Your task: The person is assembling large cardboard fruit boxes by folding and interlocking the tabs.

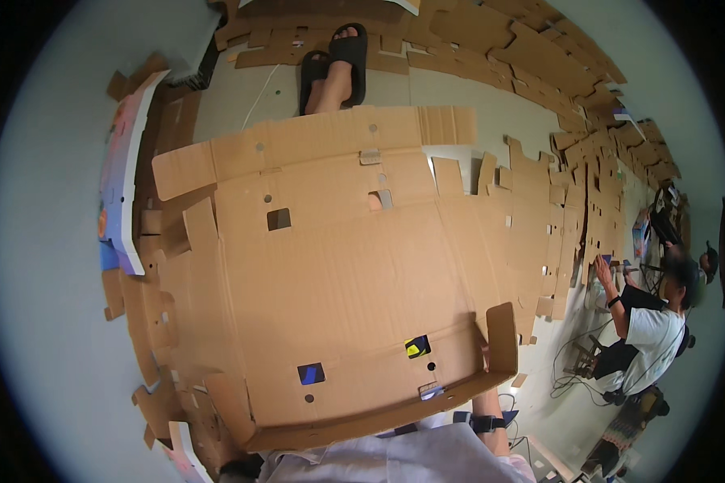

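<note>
A large brown flat cardboard box blank (338, 266) with fold lines, punched holes and raised edge flaps lies across my front. Its near edge and near right corner are folded up. My right forearm rises under that corner, with a black watch strap at the wrist. Only a sliver of my right hand (485, 356) shows inside the corner, beside the upright flap; its fingers seem wrapped round the cardboard's edge. The rest of that hand is hidden by the cardboard. My left hand cannot be seen; the near left side of the sheet covers that area.
Feet in black slides (348, 68) show past the sheet's far edge. Flattened cardboard pieces (532, 193) cover much of the floor. A printed pink-and-blue panel (129, 177) stands at the left. Another person (648, 326) sits at the right near cables (568, 382).
</note>
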Action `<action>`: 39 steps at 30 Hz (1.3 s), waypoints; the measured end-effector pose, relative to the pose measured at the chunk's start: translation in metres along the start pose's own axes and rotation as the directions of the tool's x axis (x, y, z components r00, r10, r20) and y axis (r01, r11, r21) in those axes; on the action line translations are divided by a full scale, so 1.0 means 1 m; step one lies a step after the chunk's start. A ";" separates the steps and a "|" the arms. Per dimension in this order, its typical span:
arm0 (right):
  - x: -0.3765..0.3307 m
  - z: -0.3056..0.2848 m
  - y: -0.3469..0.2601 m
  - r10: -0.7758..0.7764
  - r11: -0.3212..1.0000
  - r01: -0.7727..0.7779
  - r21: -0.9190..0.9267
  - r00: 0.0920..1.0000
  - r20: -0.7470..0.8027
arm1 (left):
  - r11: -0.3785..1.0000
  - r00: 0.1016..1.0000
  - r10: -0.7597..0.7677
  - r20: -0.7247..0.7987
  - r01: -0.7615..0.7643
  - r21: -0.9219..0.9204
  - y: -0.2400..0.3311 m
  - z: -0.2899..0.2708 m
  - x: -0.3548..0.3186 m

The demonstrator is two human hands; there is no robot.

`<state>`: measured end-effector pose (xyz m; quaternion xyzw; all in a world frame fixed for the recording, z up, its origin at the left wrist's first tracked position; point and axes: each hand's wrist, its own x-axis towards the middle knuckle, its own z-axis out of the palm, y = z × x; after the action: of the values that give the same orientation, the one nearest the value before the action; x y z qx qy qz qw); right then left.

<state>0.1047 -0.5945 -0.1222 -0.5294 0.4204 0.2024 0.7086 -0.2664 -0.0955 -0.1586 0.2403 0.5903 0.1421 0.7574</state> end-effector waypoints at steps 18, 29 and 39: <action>-0.009 0.175 -0.025 -0.590 0.796 0.579 -0.177 0.808 -0.006 | 0.954 0.972 0.232 0.038 -0.219 -0.206 0.004 0.102 -0.047; -0.030 0.155 -0.048 -0.543 0.681 0.623 -0.385 0.782 0.305 | 0.907 0.906 0.348 0.240 -0.260 -0.332 0.080 0.240 -0.050; 0.019 0.142 -0.050 -0.616 0.785 0.619 0.016 0.777 0.127 | 0.758 0.818 0.575 -0.001 -0.533 0.376 0.095 0.180 0.039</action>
<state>0.2062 -0.4851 -0.0965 -0.6335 0.1756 -0.0025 0.7536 -0.0765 -0.0309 -0.1061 0.5294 0.5513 0.2634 0.5886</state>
